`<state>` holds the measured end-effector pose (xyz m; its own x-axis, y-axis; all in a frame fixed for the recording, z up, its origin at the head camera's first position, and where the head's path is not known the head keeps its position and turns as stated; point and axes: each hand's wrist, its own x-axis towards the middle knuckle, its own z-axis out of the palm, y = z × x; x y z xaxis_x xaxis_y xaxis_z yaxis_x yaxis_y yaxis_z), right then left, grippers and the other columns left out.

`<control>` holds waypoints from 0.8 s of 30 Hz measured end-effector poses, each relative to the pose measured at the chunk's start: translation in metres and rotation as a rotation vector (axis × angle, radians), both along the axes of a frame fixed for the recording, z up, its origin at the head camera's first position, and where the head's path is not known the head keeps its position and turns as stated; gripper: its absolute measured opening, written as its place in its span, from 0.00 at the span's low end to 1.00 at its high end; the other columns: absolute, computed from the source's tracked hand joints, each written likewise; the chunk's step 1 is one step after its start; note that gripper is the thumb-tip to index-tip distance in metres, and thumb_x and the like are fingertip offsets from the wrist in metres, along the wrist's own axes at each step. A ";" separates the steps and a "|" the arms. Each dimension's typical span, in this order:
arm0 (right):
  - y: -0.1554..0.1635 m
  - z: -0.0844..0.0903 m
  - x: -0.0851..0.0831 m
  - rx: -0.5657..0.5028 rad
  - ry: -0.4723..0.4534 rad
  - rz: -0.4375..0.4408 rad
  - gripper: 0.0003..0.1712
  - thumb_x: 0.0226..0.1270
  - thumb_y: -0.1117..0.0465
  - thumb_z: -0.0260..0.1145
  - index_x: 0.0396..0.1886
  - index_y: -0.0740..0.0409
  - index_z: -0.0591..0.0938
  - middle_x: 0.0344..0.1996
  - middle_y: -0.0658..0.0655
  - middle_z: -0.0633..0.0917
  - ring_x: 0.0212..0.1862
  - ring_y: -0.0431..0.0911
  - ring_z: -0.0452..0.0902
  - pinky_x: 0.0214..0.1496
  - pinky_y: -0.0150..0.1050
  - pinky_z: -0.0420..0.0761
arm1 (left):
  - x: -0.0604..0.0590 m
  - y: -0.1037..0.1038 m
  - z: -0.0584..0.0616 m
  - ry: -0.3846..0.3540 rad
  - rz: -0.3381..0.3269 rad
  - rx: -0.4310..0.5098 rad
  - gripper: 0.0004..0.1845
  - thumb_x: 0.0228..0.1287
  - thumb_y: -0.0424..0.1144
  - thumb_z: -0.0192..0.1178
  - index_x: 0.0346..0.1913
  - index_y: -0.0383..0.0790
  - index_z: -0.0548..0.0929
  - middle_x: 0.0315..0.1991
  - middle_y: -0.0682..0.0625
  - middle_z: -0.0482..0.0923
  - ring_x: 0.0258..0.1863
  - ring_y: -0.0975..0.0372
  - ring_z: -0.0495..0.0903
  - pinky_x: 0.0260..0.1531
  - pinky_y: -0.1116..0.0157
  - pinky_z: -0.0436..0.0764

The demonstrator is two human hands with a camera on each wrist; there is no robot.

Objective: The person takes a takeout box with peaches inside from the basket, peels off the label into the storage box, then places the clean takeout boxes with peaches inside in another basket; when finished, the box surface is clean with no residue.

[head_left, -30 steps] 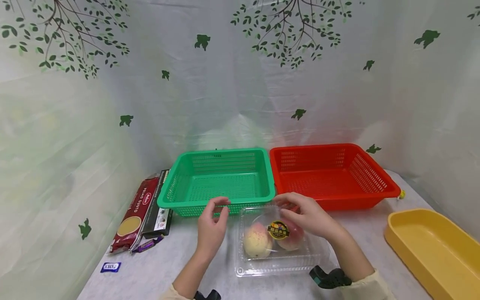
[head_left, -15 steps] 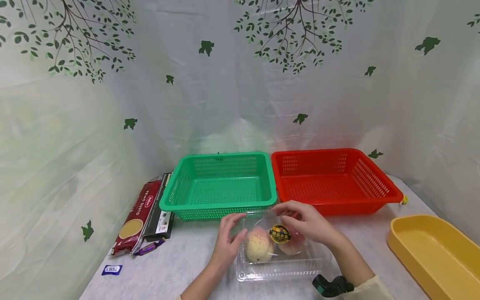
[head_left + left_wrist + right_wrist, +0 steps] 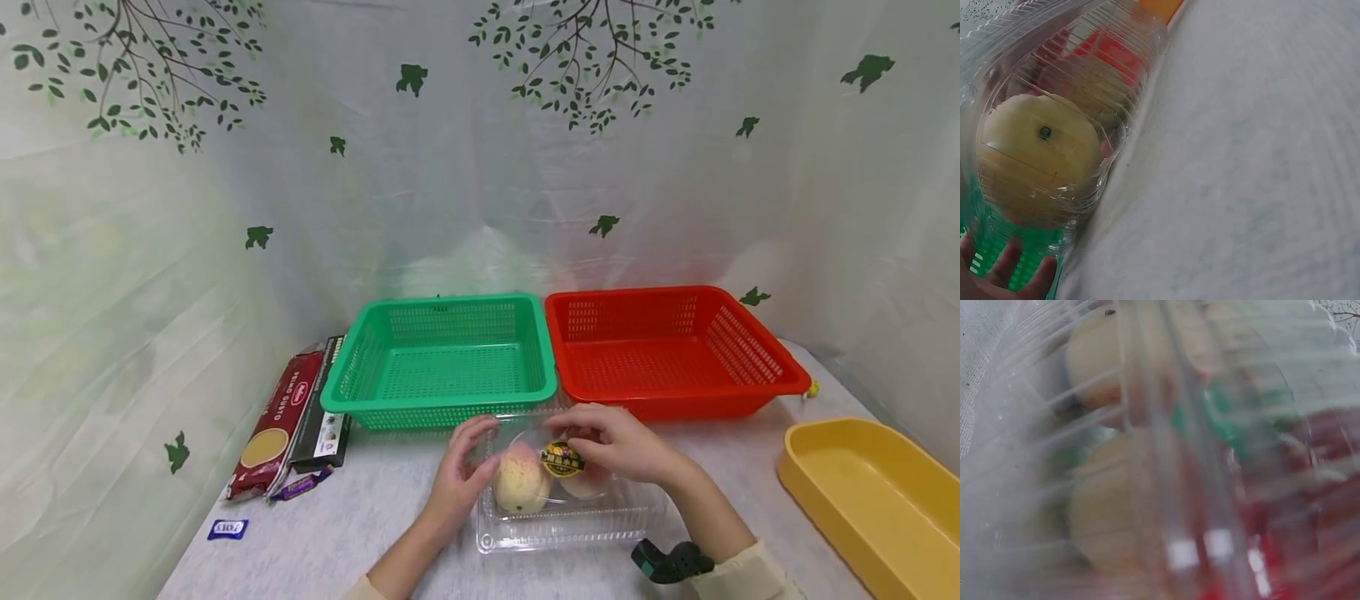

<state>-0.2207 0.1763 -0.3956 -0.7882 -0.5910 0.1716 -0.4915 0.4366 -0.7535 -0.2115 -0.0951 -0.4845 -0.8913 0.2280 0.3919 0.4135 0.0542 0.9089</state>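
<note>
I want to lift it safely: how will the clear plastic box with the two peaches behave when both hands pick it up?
The clear plastic box looks thin and ribbed, so it will probably flex under a squeeze. The peaches sit loose inside and may roll if it tilts. The left hand and right hand at opposite sides should keep it level.

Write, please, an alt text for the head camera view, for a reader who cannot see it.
Two hands, left hand and right hand, hold a clear plastic clamshell box with two peaches on a grey table. Behind it stand a green basket and a red basket; a yellow tray lies at right.
</note>
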 end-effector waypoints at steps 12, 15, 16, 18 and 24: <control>-0.004 -0.001 -0.005 -0.033 0.027 0.027 0.15 0.69 0.67 0.64 0.53 0.54 0.85 0.44 0.53 0.87 0.40 0.42 0.76 0.40 0.31 0.81 | -0.001 -0.002 0.003 0.052 0.001 -0.049 0.26 0.69 0.34 0.54 0.70 0.44 0.69 0.71 0.43 0.65 0.67 0.46 0.69 0.58 0.63 0.77; -0.005 -0.002 -0.004 -0.054 0.056 0.027 0.15 0.67 0.69 0.64 0.49 0.52 0.88 0.42 0.52 0.87 0.42 0.41 0.78 0.42 0.32 0.83 | -0.001 -0.001 0.003 0.075 0.004 -0.065 0.27 0.69 0.34 0.54 0.70 0.41 0.68 0.71 0.41 0.65 0.66 0.46 0.69 0.56 0.63 0.77; -0.005 -0.002 -0.004 -0.060 0.067 0.025 0.15 0.67 0.70 0.65 0.48 0.52 0.88 0.42 0.51 0.87 0.42 0.40 0.78 0.43 0.32 0.83 | -0.001 -0.001 0.002 0.081 0.005 -0.066 0.27 0.69 0.34 0.53 0.70 0.40 0.68 0.71 0.41 0.65 0.66 0.47 0.70 0.56 0.63 0.78; -0.006 -0.002 -0.004 -0.062 0.085 0.013 0.15 0.67 0.70 0.65 0.46 0.50 0.89 0.41 0.50 0.87 0.43 0.39 0.79 0.44 0.32 0.84 | -0.002 0.000 0.002 0.094 0.006 -0.066 0.26 0.69 0.34 0.53 0.70 0.38 0.68 0.70 0.40 0.65 0.65 0.49 0.70 0.56 0.62 0.78; -0.007 -0.002 -0.001 -0.080 0.101 -0.013 0.13 0.66 0.69 0.67 0.45 0.49 0.89 0.40 0.51 0.87 0.43 0.39 0.79 0.44 0.33 0.84 | -0.002 0.001 0.000 0.097 0.010 -0.074 0.25 0.69 0.34 0.53 0.69 0.41 0.69 0.70 0.41 0.67 0.65 0.51 0.70 0.55 0.63 0.78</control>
